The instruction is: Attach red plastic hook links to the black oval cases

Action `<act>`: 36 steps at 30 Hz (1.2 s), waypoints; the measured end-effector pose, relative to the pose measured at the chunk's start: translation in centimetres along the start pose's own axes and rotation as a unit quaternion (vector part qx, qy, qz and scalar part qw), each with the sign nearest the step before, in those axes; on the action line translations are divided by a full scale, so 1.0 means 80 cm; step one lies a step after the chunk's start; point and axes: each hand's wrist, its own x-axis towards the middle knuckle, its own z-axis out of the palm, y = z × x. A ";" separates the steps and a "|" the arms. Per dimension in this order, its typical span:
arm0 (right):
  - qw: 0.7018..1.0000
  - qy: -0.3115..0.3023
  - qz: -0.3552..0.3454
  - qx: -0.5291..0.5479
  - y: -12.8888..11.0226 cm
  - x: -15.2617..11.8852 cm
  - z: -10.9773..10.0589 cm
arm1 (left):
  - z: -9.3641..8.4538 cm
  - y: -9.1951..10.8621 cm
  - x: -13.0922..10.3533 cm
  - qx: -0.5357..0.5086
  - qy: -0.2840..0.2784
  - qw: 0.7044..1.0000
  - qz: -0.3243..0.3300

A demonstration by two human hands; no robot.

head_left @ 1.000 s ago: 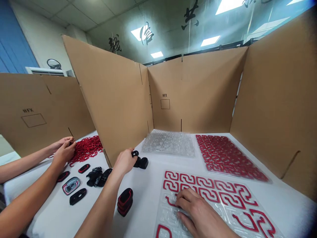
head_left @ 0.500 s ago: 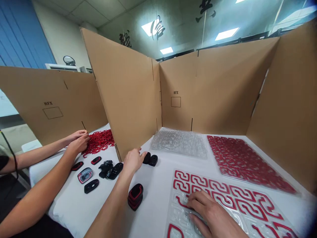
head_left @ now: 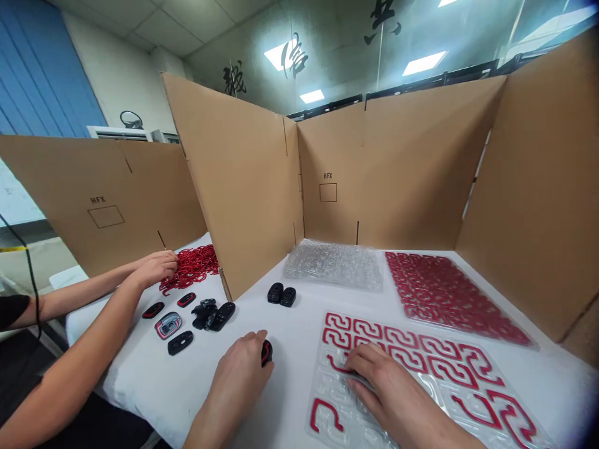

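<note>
My left hand (head_left: 241, 380) is closed around a black key fob shell with red trim (head_left: 266, 353), low over the white table. Most of the shell is hidden by the fingers. My right hand (head_left: 388, 390) rests on a clear plastic tray (head_left: 314, 408) that holds red trim strips (head_left: 401, 337) in moulded slots. Its fingers are bent, with the thumb apart from them, close to a curved red strip (head_left: 335, 363) on the left side. What lies under the palm cannot be seen. Two black key fob shells (head_left: 281, 294) sit farther back, beyond my left hand.
A stack of clear trays (head_left: 333, 267) and one of red-filled trays (head_left: 453, 299) lie behind. Cardboard partitions (head_left: 243, 187) enclose the table. At left, a co-worker's hands (head_left: 156, 268) touch a red pile (head_left: 194, 265), near several black fob parts (head_left: 206, 315).
My left hand has drawn back from the two shells at the rear and closed on the red-trimmed shell nearer me. My right hand stays on the tray. The view has shifted slightly.
</note>
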 end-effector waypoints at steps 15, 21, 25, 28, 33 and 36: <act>0.999 0.023 0.020 -0.014 0.006 0.000 -0.004 | 0.013 0.040 0.021 -0.011 0.012 0.999 0.028; 0.997 0.076 0.012 0.011 0.009 -0.002 -0.004 | 0.022 0.034 0.022 -0.044 0.069 0.996 0.041; 0.993 0.098 0.029 0.066 0.005 -0.002 -0.002 | 0.019 0.058 0.017 -0.142 0.112 0.977 0.114; 0.967 0.117 0.067 0.218 0.006 0.003 0.005 | 0.016 0.096 0.013 -0.223 0.081 0.943 0.232; 0.887 0.165 0.101 0.419 0.027 0.014 0.006 | 0.018 0.163 0.031 -0.261 -0.001 0.919 0.296; 0.862 0.224 0.130 0.435 0.044 0.017 -0.006 | 0.027 0.185 0.052 -0.429 -0.085 0.862 0.254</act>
